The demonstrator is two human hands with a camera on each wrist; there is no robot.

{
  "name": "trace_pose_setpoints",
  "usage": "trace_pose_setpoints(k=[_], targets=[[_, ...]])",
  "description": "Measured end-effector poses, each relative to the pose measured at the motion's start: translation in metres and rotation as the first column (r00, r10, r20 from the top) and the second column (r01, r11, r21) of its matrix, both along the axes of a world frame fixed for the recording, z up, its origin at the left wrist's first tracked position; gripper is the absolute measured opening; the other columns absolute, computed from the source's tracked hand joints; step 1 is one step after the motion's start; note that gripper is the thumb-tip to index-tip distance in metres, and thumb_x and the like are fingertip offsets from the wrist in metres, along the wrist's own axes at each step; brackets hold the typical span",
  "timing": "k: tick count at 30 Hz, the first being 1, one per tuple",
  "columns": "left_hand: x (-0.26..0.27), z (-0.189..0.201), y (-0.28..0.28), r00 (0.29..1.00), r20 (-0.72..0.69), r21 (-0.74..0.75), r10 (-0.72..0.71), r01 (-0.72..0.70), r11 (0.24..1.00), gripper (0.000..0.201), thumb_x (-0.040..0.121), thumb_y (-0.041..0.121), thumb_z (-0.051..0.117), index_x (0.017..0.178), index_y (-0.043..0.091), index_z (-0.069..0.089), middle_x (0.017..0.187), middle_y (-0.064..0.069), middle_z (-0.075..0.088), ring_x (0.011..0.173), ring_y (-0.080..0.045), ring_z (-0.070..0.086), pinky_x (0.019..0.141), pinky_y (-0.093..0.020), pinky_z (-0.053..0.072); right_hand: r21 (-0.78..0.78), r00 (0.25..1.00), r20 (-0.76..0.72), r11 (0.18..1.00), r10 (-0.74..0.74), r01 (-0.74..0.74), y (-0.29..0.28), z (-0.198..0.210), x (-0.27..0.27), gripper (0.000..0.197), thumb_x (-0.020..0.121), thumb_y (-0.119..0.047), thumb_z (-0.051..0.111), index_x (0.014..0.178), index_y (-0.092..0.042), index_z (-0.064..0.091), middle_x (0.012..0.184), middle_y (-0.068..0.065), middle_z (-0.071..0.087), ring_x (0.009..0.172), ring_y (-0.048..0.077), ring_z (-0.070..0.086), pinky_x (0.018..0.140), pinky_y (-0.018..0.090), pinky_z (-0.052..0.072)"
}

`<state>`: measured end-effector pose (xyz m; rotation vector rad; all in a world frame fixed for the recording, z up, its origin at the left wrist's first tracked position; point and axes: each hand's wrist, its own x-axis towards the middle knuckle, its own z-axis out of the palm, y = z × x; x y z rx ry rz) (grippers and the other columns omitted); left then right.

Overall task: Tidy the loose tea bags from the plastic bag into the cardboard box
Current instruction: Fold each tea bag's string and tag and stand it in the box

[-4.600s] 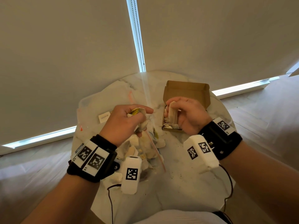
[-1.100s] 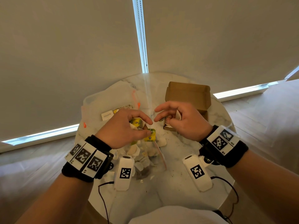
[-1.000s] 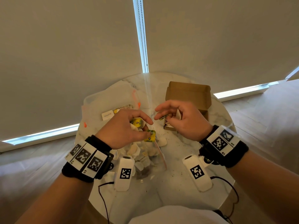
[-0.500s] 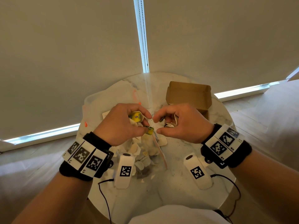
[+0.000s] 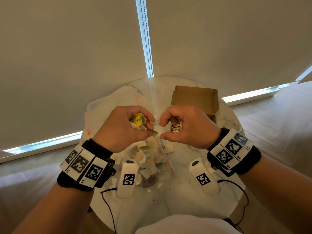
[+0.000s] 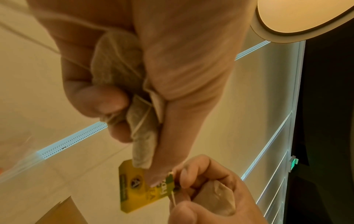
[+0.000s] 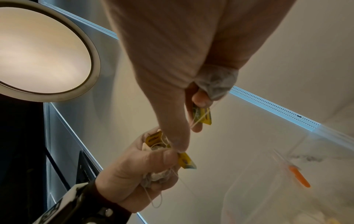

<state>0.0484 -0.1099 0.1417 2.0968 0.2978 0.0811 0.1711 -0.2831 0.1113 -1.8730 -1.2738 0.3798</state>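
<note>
Head view: our right hand (image 5: 189, 127) has closed in from the cardboard box (image 5: 194, 100), pinching a tag beside the left hand (image 5: 121, 129), which grips a tea bag bundle (image 6: 122, 72) above the plastic bag (image 5: 152, 159). We judge untangling precedes boxing.

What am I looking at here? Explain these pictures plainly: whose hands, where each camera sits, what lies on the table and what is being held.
No machine here: a person works bare-handed, with a camera on the head and one strapped to each wrist. The head view looks down on a round white marble table. On it lie a clear plastic zip bag of loose tea bags and an open brown cardboard box with some already packed inside. The two wrist views look along the hands from below. The left hand grips a bunch of pale paper tea bags with yellow paper tags. The right hand holds another tea bag and pinches at a tag beside the left fingers, seemingly untangling strings.
</note>
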Motion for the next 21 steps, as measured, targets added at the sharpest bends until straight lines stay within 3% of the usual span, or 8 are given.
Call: trace_pose_setpoints(k=[2, 7, 10, 12, 14, 17, 20, 21], targets=[[0.0, 0.0, -0.001, 1.0, 0.001, -0.007, 0.007, -0.007, 1.0, 0.027, 0.07, 0.002, 0.086, 0.087, 0.017, 0.073, 0.076, 0.004, 0.073, 0.069, -0.008, 0.067, 0.069, -0.014, 0.051, -0.007, 1.0, -0.005, 1.0, 0.005, -0.005, 0.0, 0.0, 0.0, 0.029, 0.072, -0.025, 0.085, 0.093, -0.015, 0.068, 0.081, -0.003, 0.064, 0.074, 0.014, 0.054, 0.063, 0.022, 0.046], [-0.001, 0.005, -0.005, 0.999, -0.034, -0.069, 0.011, -0.013, 0.997, 0.029, 0.07, 0.004, 0.086, 0.093, 0.017, 0.073, 0.075, 0.003, 0.073, 0.064, -0.004, 0.065, 0.064, -0.012, 0.05, 0.113, 0.994, -0.105, 0.993, 0.037, -0.025, 0.002, -0.001, -0.004, 0.033, 0.075, -0.019, 0.082, 0.1, -0.009, 0.062, 0.083, -0.013, 0.062, 0.069, 0.009, 0.053, 0.061, 0.019, 0.045], [-0.001, 0.007, -0.007, 0.992, -0.113, -0.176, 0.048, -0.068, 0.982, 0.037, 0.071, 0.001, 0.085, 0.103, 0.012, 0.069, 0.075, 0.002, 0.073, 0.054, -0.001, 0.061, 0.048, -0.011, 0.043, 0.21, 0.975, -0.219, 0.978, 0.047, 0.0, 0.003, -0.001, -0.006, 0.013, 0.087, 0.002, 0.059, 0.099, -0.002, 0.055, 0.091, 0.002, 0.071, 0.073, 0.007, 0.059, 0.068, 0.017, 0.045], [0.001, 0.008, -0.007, 0.986, -0.151, -0.224, 0.067, -0.1, 0.969, 0.045, 0.071, -0.002, 0.084, 0.108, 0.012, 0.063, 0.075, 0.002, 0.073, 0.055, -0.003, 0.061, 0.044, -0.013, 0.041, 0.214, 0.962, -0.273, 0.975, 0.009, 0.052, 0.005, -0.001, -0.006, 0.02, 0.087, 0.015, 0.044, 0.096, -0.001, 0.052, 0.092, 0.008, 0.072, 0.078, 0.006, 0.062, 0.073, 0.013, 0.043], [0.002, 0.009, -0.008, 0.984, -0.165, -0.23, 0.073, -0.11, 0.967, 0.052, 0.07, -0.003, 0.083, 0.112, 0.013, 0.059, 0.074, 0.003, 0.073, 0.056, -0.003, 0.062, 0.044, -0.012, 0.042, 0.227, 0.956, -0.293, 0.971, -0.008, 0.077, 0.006, 0.001, -0.006, 0.026, 0.084, 0.018, 0.039, 0.096, -0.003, 0.049, 0.09, 0.012, 0.072, 0.076, 0.004, 0.063, 0.071, 0.013, 0.043], [0.003, 0.011, -0.012, 0.984, -0.17, -0.236, 0.056, -0.096, 0.967, 0.057, 0.071, -0.005, 0.083, 0.118, 0.014, 0.058, 0.071, 0.004, 0.072, 0.055, 0.0, 0.061, 0.046, -0.009, 0.042, 0.253, 0.959, -0.274, 0.958, -0.066, 0.138, 0.008, 0.0, -0.006, 0.023, 0.089, 0.015, 0.046, 0.097, -0.007, 0.049, 0.085, 0.001, 0.074, 0.067, 0.01, 0.062, 0.063, 0.025, 0.047], [0.003, 0.012, -0.013, 0.985, -0.165, -0.221, 0.046, -0.083, 0.972, 0.06, 0.07, -0.005, 0.083, 0.121, 0.016, 0.058, 0.072, 0.003, 0.072, 0.055, 0.0, 0.061, 0.047, -0.008, 0.042, 0.266, 0.954, -0.28, 0.946, -0.108, 0.185, 0.008, 0.0, -0.007, 0.019, 0.092, 0.007, 0.052, 0.1, -0.01, 0.052, 0.084, -0.007, 0.075, 0.06, 0.042, 0.058, 0.06, 0.047, 0.047], [0.003, 0.012, -0.013, 0.986, -0.162, -0.213, 0.044, -0.079, 0.974, 0.061, 0.07, -0.005, 0.083, 0.121, 0.016, 0.057, 0.072, 0.003, 0.072, 0.055, 0.001, 0.061, 0.047, -0.008, 0.042, 0.264, 0.952, -0.283, 0.944, -0.119, 0.197, 0.008, 0.001, -0.007, 0.017, 0.092, 0.005, 0.053, 0.101, -0.01, 0.052, 0.084, -0.008, 0.075, 0.058, 0.044, 0.057, 0.059, 0.05, 0.046]])
